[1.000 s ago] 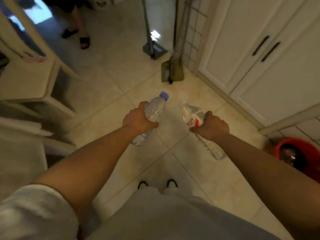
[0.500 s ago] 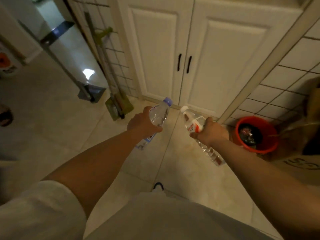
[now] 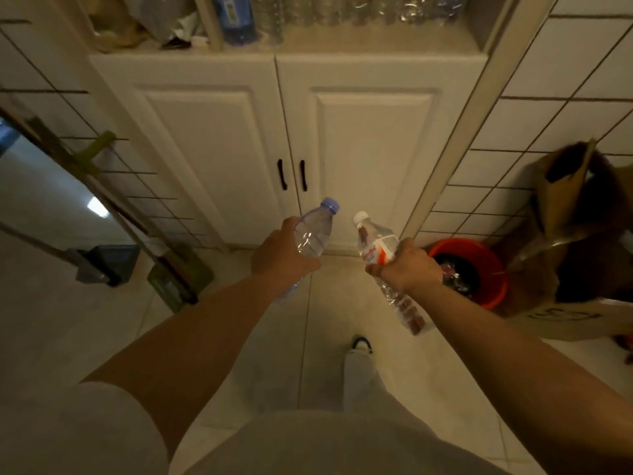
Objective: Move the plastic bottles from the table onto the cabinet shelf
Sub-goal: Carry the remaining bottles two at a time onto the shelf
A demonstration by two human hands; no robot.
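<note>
My left hand (image 3: pixel 279 257) grips a clear plastic bottle with a blue cap (image 3: pixel 315 229), neck pointing up and away. My right hand (image 3: pixel 407 267) grips a clear bottle with a white cap and a red-and-white label (image 3: pixel 375 246), its base slanting down toward me. Both bottles are held side by side in front of a white cabinet (image 3: pixel 287 138) with two closed doors and black handles. Above the doors runs the open cabinet shelf (image 3: pixel 359 41), where several clear plastic bottles and a blue-labelled one (image 3: pixel 234 18) stand at the top edge of the view.
A red bucket (image 3: pixel 479 262) sits on the floor at the right, beside brown cardboard boxes (image 3: pixel 575 255). Mop and broom handles (image 3: pixel 113 207) lean against the tiled wall on the left, with a dustpan (image 3: pixel 102 264) at its foot. My foot (image 3: pixel 359 347) is on pale floor tiles.
The view has swung from the floor to face the cabinet squarely and has moved closer; the open shelf with bottles has come into sight. Both hands still hold their bottles.
</note>
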